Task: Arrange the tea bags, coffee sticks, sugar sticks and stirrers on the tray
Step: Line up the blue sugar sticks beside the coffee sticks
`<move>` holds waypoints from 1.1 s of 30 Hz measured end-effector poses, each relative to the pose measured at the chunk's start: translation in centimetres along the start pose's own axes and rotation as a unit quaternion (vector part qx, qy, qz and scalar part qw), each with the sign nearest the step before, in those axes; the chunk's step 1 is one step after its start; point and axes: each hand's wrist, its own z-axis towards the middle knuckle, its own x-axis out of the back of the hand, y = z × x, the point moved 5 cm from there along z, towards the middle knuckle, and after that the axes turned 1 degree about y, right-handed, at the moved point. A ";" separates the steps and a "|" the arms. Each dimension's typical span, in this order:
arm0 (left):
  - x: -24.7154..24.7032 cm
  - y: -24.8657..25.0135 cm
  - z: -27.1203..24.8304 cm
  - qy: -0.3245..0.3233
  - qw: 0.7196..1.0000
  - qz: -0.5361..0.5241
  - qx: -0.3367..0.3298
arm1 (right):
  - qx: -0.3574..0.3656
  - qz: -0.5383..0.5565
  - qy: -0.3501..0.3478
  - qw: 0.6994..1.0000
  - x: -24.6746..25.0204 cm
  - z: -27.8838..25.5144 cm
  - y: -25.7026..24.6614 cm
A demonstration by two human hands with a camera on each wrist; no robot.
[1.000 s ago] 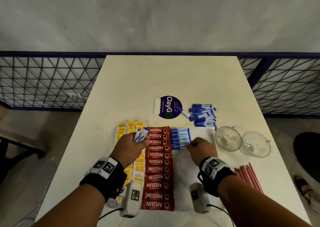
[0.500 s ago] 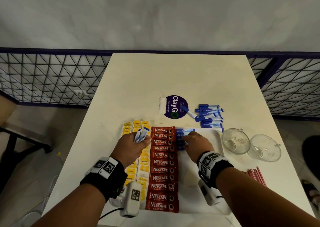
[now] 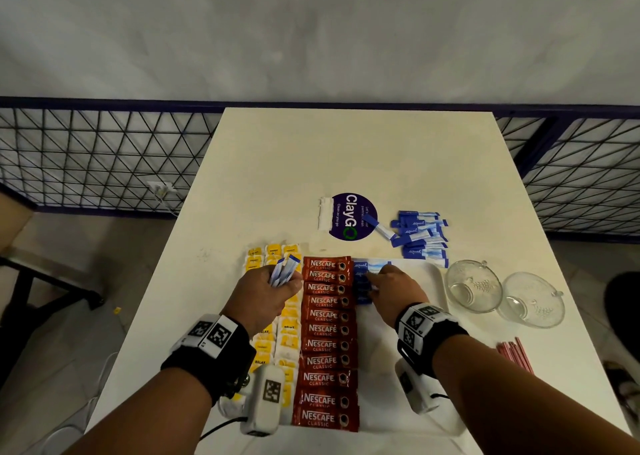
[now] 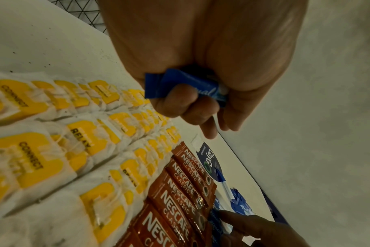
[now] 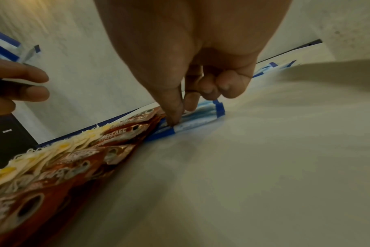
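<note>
A white tray (image 3: pixel 377 350) holds columns of yellow tea bags (image 3: pixel 287 326), a column of red coffee sticks (image 3: pixel 325 343) and a short row of blue sugar sticks (image 3: pixel 369 266) at its far end. My left hand (image 3: pixel 266 291) hovers over the tea bags and grips a bundle of sugar sticks (image 4: pixel 180 86). My right hand (image 3: pixel 388 286) is down on the tray's sugar row, beside the coffee sticks. Its thumb and forefinger (image 5: pixel 175 115) pinch one sugar stick (image 5: pixel 203 115) there. Red stirrers (image 3: pixel 514 354) lie on the table right of the tray.
A loose pile of sugar sticks (image 3: pixel 420 234) lies on the table beyond the tray, beside a round purple sticker (image 3: pixel 349 215). Two glass cups (image 3: pixel 472 286) (image 3: pixel 533 298) stand right of the tray. A metal mesh fence runs behind the table.
My right hand has slid left and a little farther along the sugar row, up against the coffee sticks. The left hand has kept its bundle in the same place.
</note>
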 end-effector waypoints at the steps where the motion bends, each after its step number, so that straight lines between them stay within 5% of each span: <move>1: 0.0 0.1 0.0 -0.001 1.000 -0.001 0.001 | -0.001 0.001 -0.004 1.000 0.0 0.0 0.0; 4: -0.2 0.3 -0.1 -0.013 1.000 -0.011 0.004 | -0.006 0.039 0.014 0.999 0.7 -0.5 -0.2; 8: -1.8 1.2 -1.0 -0.108 0.994 -0.020 0.006 | 0.043 0.215 0.100 0.971 3.8 -2.0 -3.1; 12: -3.7 2.7 -1.6 -0.186 0.982 0.006 0.004 | 0.113 0.338 0.055 0.933 5.6 -3.6 -6.2; 17: -4.9 4.4 -1.8 -0.212 0.976 0.051 -0.030 | 0.071 0.404 0.052 0.911 5.9 -4.4 -4.6; 20: -5.6 5.0 -2.1 -0.207 0.976 0.063 -0.035 | 0.050 0.394 0.069 0.915 5.5 -4.7 -3.5; 26: -5.2 4.4 -1.7 -0.113 0.987 -0.111 0.013 | -0.047 0.450 0.125 0.883 5.1 -5.6 0.6; 33: -6.8 5.8 -1.9 -0.091 0.993 -0.037 -0.071 | -0.058 0.542 0.082 0.834 4.5 -6.7 1.1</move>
